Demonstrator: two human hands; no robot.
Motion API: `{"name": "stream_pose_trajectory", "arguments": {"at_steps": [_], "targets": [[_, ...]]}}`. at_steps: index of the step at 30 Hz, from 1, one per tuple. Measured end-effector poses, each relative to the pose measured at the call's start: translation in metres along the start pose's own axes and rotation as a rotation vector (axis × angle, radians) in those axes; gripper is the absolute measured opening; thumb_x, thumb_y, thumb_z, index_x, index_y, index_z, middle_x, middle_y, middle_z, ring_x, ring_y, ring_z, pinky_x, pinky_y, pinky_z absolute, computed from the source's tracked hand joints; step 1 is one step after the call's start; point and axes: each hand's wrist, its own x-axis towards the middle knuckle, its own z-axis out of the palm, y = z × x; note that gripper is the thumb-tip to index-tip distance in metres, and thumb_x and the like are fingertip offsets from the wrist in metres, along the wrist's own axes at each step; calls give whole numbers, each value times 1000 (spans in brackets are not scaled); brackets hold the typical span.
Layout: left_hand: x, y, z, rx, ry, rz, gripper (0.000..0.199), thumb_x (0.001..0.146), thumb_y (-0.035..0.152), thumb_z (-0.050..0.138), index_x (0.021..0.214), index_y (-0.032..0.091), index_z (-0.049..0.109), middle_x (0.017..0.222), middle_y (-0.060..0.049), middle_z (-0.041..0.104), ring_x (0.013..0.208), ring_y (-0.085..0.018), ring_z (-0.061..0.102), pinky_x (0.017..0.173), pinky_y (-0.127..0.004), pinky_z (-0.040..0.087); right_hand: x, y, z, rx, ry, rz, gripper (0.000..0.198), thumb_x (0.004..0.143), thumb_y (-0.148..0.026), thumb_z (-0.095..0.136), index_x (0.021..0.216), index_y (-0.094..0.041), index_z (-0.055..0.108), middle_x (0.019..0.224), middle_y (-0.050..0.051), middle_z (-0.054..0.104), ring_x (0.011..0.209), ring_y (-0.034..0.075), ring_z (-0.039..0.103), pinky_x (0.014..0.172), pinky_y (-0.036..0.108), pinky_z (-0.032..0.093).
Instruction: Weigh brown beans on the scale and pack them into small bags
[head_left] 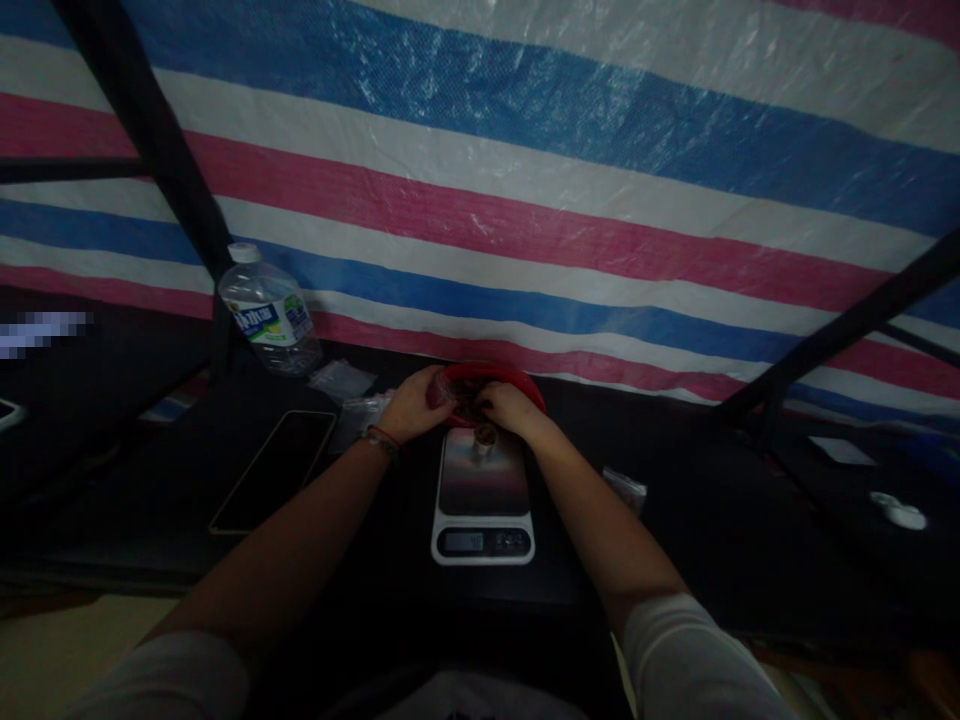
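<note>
The red bowl (531, 382) sits just behind the digital scale (484, 490), probably for easy reach; the left hand (411, 406) seems to pinch a clear plastic bag (442, 389) over it, while the right hand (513, 407) reaches inside (whether gripping, I cannot tell).

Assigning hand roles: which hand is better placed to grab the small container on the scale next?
Right, probably: the right hand is nearer the small container; the left hand seems occupied with clear plastic.
</note>
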Motion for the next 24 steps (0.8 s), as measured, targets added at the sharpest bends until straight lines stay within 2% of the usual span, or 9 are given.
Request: {"name": "stream_pose_trajectory", "arguments": {"at_steps": [5,14,17,20,24], "targets": [[0,-1,1,-6,-3,-7,56,75,40,63,125,16,53,124,-13,63,114,-30,60,101,-44,47,-2,-3,-5,-25,14,60,26,82,-9,55,92,-15,77,97,10,74,89,19,65,80,26,44],[1,-4,1,5,-43,23,61,75,40,63,129,14,51,126,-13,62,115,-28,60,101,-40,47,-5,3,-15,-8,43,79,30,77,-7,58,97,-19,77,102,5,75,93,18,66,84,23,44],[2,-4,-1,31,-92,85,60,75,40,63,130,17,52,124,-11,62,114,-28,59,99,-40,46,-6,4,-12,-19,33,86,28,77,-8,60,96,-19,77,100,6,75,92,19,66,82,24,45],[1,-4,-4,149,-162,122,63,72,39,66,130,20,54,124,-11,62,112,-31,58,96,-43,46,-6,4,-12,-8,11,100,25,77,-10,61,94,-20,77,98,5,75,90,19,67,81,24,45],[-2,-2,-12,262,-250,122,77,65,44,71,137,27,49,140,-11,50,116,-37,51,95,-50,42,-7,3,-14,16,4,119,24,78,-10,61,93,-20,77,100,5,75,91,19,66,81,24,44]]}}
